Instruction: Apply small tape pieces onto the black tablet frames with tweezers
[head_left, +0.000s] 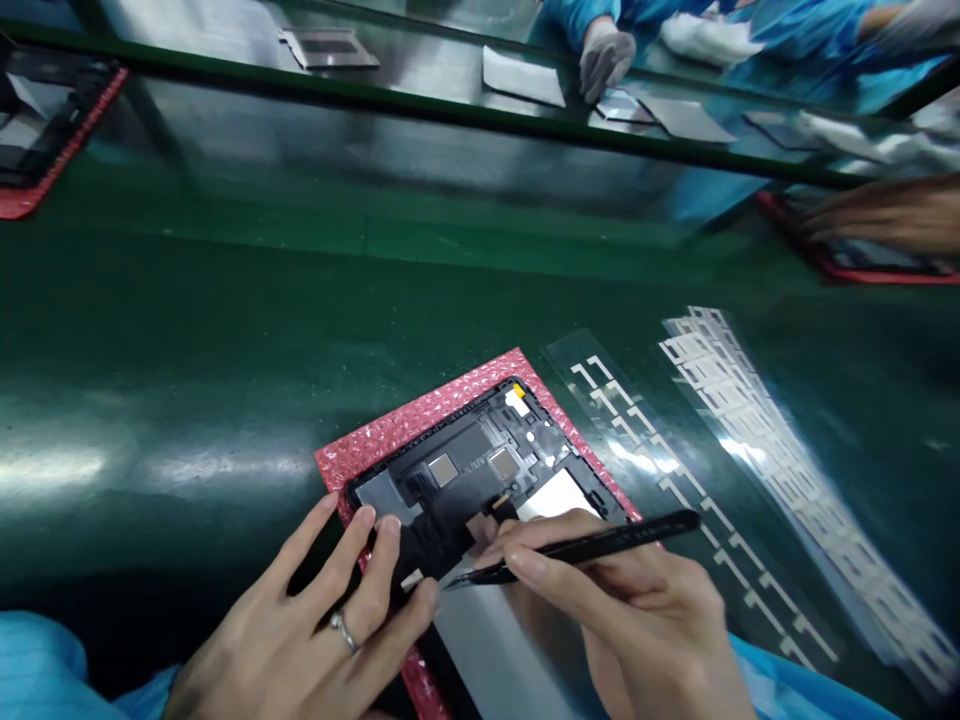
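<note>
A black plastic tablet frame (pixel 465 460) with metal pads and a white panel lies on a pink bubble-wrap mat (pixel 397 430). My left hand (pixel 307 630), with a ring on one finger, grips the frame's near edge with its fingertips. My right hand (pixel 600 600) is shut on black fine-tipped tweezers (pixel 585 550). Their tip sits close to a small pale tab (pixel 411 580) at the frame's lower edge. To the right lie clear film strips with angled white pieces (pixel 645 440) and a denser white-patterned strip (pixel 780 470).
A green belt (pixel 187 300) runs beneath everything. Beyond a green rail (pixel 420 105), a gloved hand (pixel 606 55) in a blue sleeve works near metal plates (pixel 328 47). Another person's hand (pixel 877 215) rests over a red-edged mat (pixel 862 262). Another frame (pixel 45 120) lies far left.
</note>
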